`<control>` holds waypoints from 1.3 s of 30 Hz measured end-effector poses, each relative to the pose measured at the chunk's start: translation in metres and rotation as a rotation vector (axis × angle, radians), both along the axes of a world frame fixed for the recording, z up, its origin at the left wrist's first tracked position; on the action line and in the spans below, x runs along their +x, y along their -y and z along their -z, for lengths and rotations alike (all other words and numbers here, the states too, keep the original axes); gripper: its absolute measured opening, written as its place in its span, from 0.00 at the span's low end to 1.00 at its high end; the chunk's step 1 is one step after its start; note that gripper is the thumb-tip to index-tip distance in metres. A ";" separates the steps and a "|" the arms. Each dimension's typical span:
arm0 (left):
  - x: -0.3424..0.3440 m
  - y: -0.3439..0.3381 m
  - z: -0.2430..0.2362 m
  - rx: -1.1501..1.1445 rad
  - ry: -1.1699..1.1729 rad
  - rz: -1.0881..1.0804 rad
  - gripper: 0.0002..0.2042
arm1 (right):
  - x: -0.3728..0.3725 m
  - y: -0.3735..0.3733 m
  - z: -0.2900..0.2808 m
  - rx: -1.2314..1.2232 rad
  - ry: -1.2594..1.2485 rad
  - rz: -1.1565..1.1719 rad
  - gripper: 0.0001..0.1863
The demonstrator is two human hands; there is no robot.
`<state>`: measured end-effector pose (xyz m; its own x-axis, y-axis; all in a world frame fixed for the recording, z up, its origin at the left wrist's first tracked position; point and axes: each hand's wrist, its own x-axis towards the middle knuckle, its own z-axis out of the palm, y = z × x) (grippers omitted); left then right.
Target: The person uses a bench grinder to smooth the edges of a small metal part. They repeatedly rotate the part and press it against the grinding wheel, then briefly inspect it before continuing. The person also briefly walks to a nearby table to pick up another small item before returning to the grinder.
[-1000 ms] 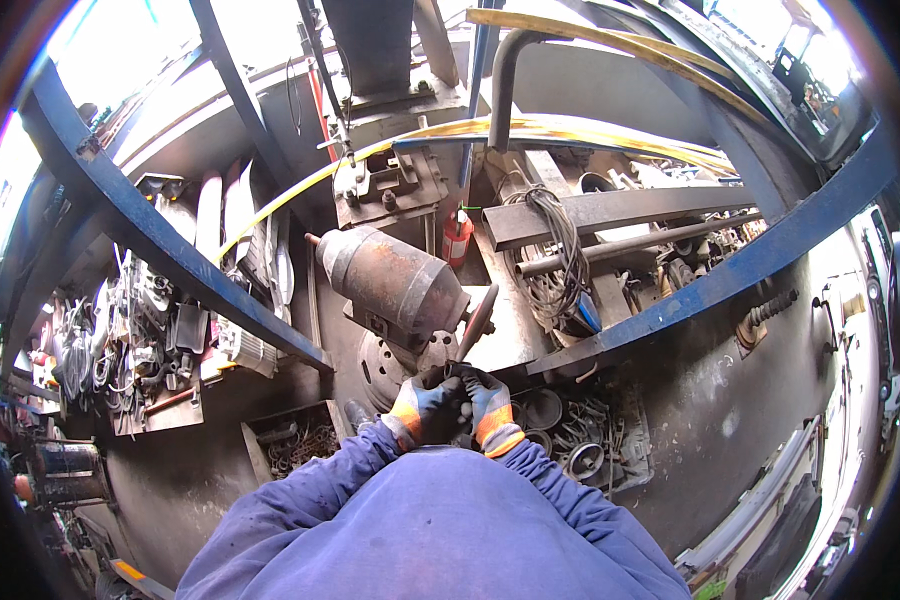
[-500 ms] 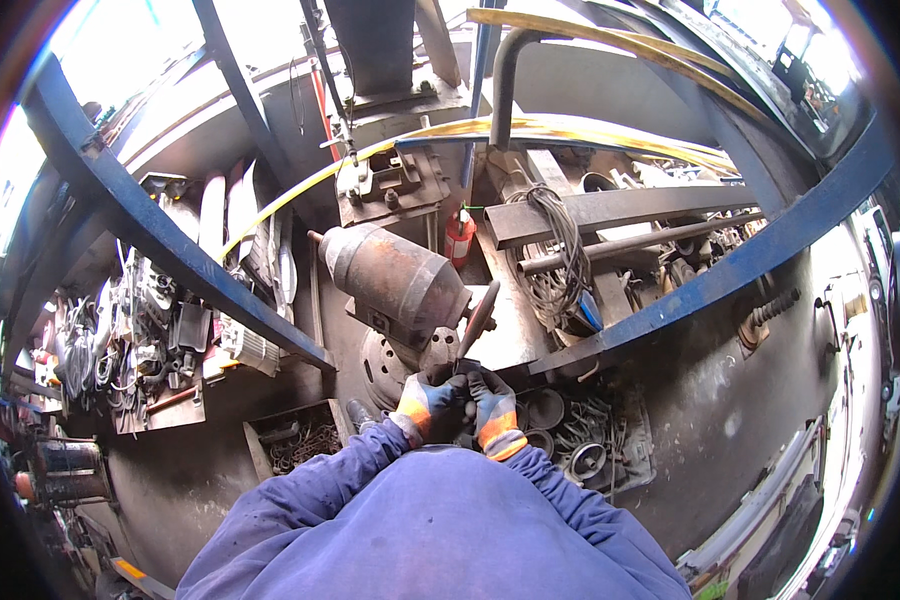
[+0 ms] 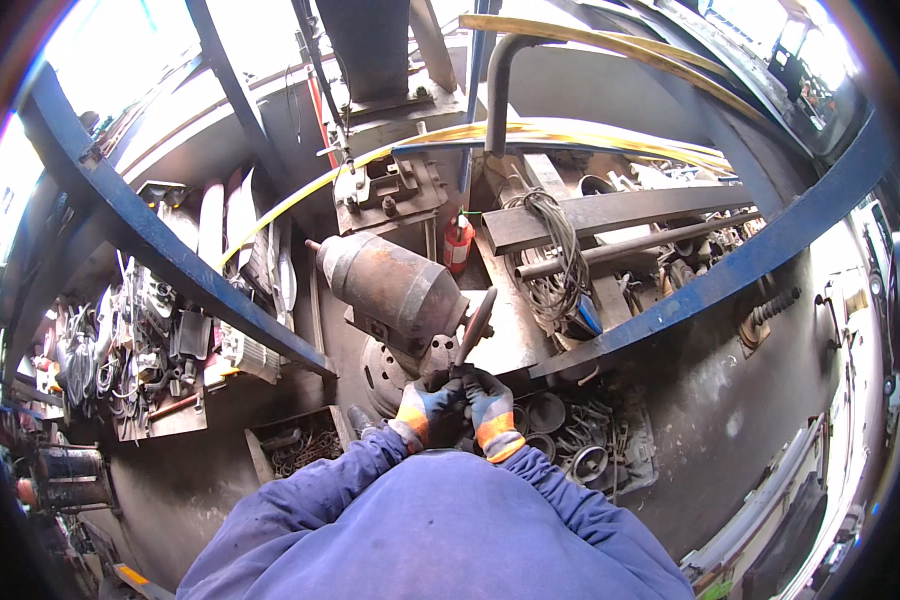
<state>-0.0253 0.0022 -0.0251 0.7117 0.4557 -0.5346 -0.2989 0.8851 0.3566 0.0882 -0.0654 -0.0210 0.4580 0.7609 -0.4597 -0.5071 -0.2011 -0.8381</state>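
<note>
My left hand (image 3: 428, 405) and my right hand (image 3: 485, 405), in blue, orange and dark gloves, are close together at the lower centre, fingers closed around something dark, too small and shadowed to make out. Just beyond them a tapered steel bar (image 3: 475, 325) points up and away, beside a rusty grey cylindrical machine (image 3: 390, 285) with a bolt-like tip at its left end. Under the cylinder is a round plate with holes (image 3: 380, 372), partly hidden by it and by my gloves.
Blue beams (image 3: 190, 275) arch left and right. A red extinguisher (image 3: 457, 245) stands behind the cylinder. Scrap piles (image 3: 160, 340), a chain box (image 3: 295, 450), a tray of metal parts (image 3: 595, 450), coiled cable (image 3: 560, 265) and yellow hoses (image 3: 530, 130) surround me.
My hands stay closed together at nearly the same place, with only small shifts of the fingers. The surroundings sit slightly differently in the picture.
</note>
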 end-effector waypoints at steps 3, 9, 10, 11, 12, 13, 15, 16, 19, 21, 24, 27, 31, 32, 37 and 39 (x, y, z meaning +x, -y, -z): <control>0.004 0.003 -0.019 0.451 -0.370 0.034 0.17 | -0.001 -0.003 0.001 0.111 0.019 0.042 0.09; -0.004 0.001 -0.021 0.458 -0.347 0.043 0.17 | 0.002 0.000 0.013 -0.012 0.061 -0.030 0.10; 0.000 0.001 -0.023 0.520 -0.308 0.073 0.17 | 0.002 0.002 0.025 0.031 0.087 0.009 0.10; 0.003 0.002 -0.027 0.579 -0.269 0.106 0.17 | 0.003 0.002 0.018 0.073 0.092 -0.008 0.10; 0.004 0.003 -0.053 0.574 -0.247 0.118 0.17 | 0.004 0.003 0.002 0.111 0.095 -0.025 0.09; 0.002 0.005 -0.043 0.590 -0.240 0.100 0.16 | 0.004 0.005 -0.005 0.148 0.098 -0.042 0.09; -0.002 0.002 -0.027 0.636 -0.218 0.062 0.16 | 0.002 0.004 0.003 0.182 0.170 -0.078 0.09; -0.006 0.000 -0.022 0.604 -0.184 0.088 0.17 | -0.002 0.002 0.009 0.255 0.189 -0.056 0.09; -0.006 0.000 -0.011 0.529 -0.240 0.094 0.17 | -0.001 0.001 0.005 0.238 0.204 -0.081 0.10; -0.004 0.001 -0.009 0.518 -0.220 0.031 0.17 | 0.000 -0.001 0.004 0.154 0.244 -0.121 0.10; -0.003 0.005 -0.006 0.502 -0.229 -0.033 0.16 | -0.002 -0.005 0.022 0.194 0.266 -0.139 0.10; 0.000 0.006 -0.017 0.490 -0.232 -0.012 0.16 | 0.000 -0.003 0.028 0.198 0.249 -0.105 0.10; -0.002 0.006 -0.011 0.413 -0.245 -0.003 0.15 | 0.001 -0.004 0.014 0.213 0.217 -0.120 0.10; -0.003 0.005 -0.007 0.391 -0.236 -0.038 0.15 | -0.003 -0.005 0.020 0.254 0.239 -0.121 0.09; -0.005 0.004 -0.014 0.275 -0.298 -0.083 0.13 | -0.004 -0.007 0.024 0.118 0.268 -0.134 0.09; -0.004 0.004 -0.013 0.234 -0.278 -0.118 0.12 | -0.006 -0.007 0.013 0.119 0.215 -0.111 0.09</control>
